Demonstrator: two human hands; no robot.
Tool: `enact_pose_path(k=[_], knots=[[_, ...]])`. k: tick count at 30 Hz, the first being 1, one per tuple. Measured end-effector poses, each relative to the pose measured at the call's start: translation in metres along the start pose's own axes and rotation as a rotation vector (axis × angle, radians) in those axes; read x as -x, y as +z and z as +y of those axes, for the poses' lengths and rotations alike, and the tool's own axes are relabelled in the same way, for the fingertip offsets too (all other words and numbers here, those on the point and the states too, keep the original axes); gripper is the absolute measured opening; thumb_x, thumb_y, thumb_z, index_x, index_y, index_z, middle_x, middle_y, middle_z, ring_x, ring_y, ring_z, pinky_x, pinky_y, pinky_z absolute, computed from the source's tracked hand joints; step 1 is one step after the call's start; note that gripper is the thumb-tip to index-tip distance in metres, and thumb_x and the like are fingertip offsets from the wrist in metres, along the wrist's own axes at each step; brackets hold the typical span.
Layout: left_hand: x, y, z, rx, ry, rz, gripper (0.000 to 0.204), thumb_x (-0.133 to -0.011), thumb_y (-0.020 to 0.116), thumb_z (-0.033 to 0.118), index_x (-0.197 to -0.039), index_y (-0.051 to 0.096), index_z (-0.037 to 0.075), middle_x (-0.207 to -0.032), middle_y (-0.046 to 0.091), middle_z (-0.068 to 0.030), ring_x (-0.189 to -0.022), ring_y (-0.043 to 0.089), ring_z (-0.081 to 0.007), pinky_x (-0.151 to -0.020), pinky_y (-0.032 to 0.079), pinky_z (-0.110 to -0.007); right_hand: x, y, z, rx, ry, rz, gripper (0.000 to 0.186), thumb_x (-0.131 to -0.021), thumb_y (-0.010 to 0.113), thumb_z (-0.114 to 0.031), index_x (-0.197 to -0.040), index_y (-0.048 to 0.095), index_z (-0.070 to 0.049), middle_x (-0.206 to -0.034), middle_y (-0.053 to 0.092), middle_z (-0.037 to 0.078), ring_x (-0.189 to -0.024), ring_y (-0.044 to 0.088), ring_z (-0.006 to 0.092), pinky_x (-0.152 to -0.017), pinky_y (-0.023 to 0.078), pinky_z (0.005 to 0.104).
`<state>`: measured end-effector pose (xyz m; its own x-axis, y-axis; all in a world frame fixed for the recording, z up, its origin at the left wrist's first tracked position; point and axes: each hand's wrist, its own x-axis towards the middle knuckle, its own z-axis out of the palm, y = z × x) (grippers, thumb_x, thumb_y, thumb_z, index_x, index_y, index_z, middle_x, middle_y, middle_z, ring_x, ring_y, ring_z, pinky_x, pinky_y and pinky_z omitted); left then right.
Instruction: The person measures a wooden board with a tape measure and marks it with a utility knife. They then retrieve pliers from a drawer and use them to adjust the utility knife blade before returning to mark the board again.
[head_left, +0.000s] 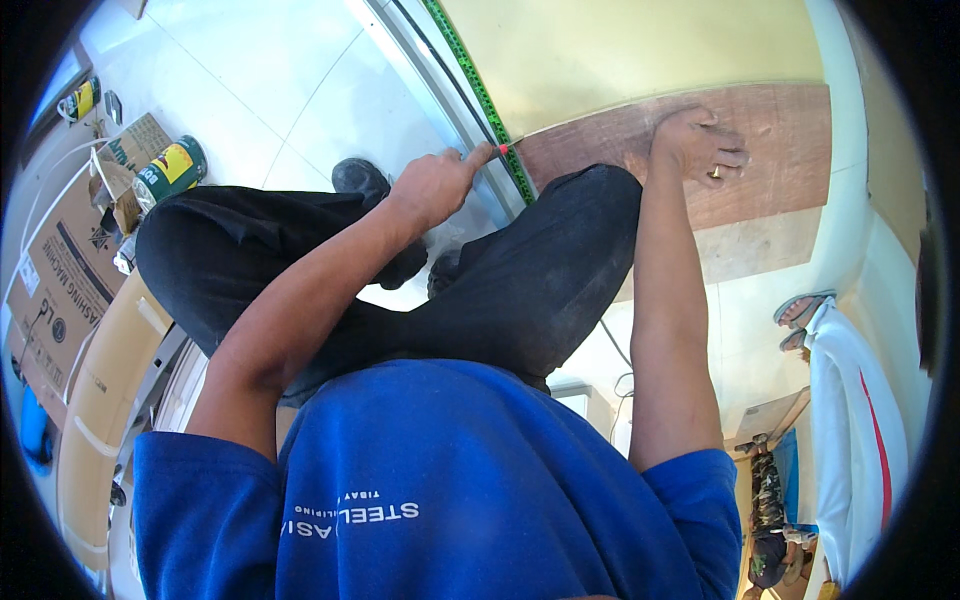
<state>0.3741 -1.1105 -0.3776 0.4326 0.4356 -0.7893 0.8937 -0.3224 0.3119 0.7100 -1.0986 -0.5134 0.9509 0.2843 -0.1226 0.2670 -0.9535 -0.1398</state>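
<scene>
My left hand (435, 185) is closed on a thin tool with a red part (503, 149); its kind is mostly hidden by my fingers. The tool's fine tip reaches the left corner of a brown plywood board (780, 150), beside a green patterned strip (480, 95). Dusty and wearing a ring, my right hand (697, 150) rests on the upper middle of that board with its fingers bent and apart. Nothing shows in its grasp. The board lies against a pale yellow panel (640, 50), and a lighter board (755, 245) shows below it.
My bent legs in black trousers (520, 270) come close to the board. A green and yellow can (172, 172) and a cardboard box (75, 275) stand at left. Along the strip runs a black cable (440, 60). Slippers (800, 308) and a white sack (855, 420) are at right.
</scene>
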Motion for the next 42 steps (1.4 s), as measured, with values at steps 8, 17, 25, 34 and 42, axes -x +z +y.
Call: enact_pose_path(k=[8, 17, 25, 34, 42], knots=[[0.010, 0.005, -0.011, -0.027, -0.037, -0.026, 0.051, -0.103, 0.050, 0.012, -0.154, 0.044, 0.017, -0.097, 0.069, -0.0232, -0.082, 0.072, -0.0429, -0.072, 0.058, -0.053, 0.002, -0.001, 0.000, -0.010, -0.009, 0.031, 0.082, -0.099, 0.039, -0.044, -0.160, 0.024, 0.008, -0.167, 0.013, 0.034, -0.156, 0.010, 0.0547, -0.120, 0.015, 0.0694], [0.033, -0.022, 0.028, 0.104, -0.136, 0.025, 0.049, -0.103, 0.053, 0.018, -0.152, 0.046, 0.015, -0.106, 0.069, -0.0261, -0.095, 0.069, -0.0482, -0.084, 0.055, -0.058, 0.006, 0.003, 0.010, -0.064, -0.012, 0.005, 0.084, -0.100, 0.040, -0.046, -0.162, 0.020, 0.008, -0.168, 0.014, 0.035, -0.157, 0.013, 0.0526, -0.121, 0.015, 0.0689], [-0.081, -0.041, 0.067, 0.395, 0.275, 0.387, 0.046, -0.102, 0.058, 0.023, -0.144, 0.051, 0.007, -0.120, 0.067, -0.0277, -0.106, 0.066, -0.0485, -0.090, 0.053, -0.058, -0.007, 0.004, 0.009, 0.090, -0.007, 0.161, 0.075, -0.098, 0.049, -0.045, -0.156, 0.038, 0.001, -0.164, 0.030, 0.030, -0.152, 0.027, 0.0481, -0.116, 0.024, 0.0675], [-0.241, -0.115, 0.210, 0.436, 0.499, 0.478, 0.044, -0.099, 0.059, 0.014, -0.140, 0.053, 0.001, -0.119, 0.064, -0.0275, -0.109, 0.064, -0.0487, -0.092, 0.052, -0.055, -0.166, -0.021, 0.017, -0.146, -0.258, 0.189, 0.064, -0.099, 0.049, -0.039, -0.155, 0.045, -0.009, -0.165, 0.031, 0.024, -0.155, 0.023, 0.0423, -0.121, 0.019, 0.0615], [-0.333, -0.161, 0.314, 0.267, 0.503, 0.411, 0.051, -0.100, 0.059, 0.019, -0.147, 0.050, 0.000, -0.121, 0.066, -0.0268, -0.109, 0.069, -0.0448, -0.094, 0.057, -0.053, -0.183, -0.010, 0.012, -0.004, -0.173, 0.141, 0.069, -0.102, 0.037, -0.046, -0.163, 0.038, -0.012, -0.173, 0.021, 0.019, -0.161, 0.012, 0.0399, -0.125, 0.009, 0.0601]])
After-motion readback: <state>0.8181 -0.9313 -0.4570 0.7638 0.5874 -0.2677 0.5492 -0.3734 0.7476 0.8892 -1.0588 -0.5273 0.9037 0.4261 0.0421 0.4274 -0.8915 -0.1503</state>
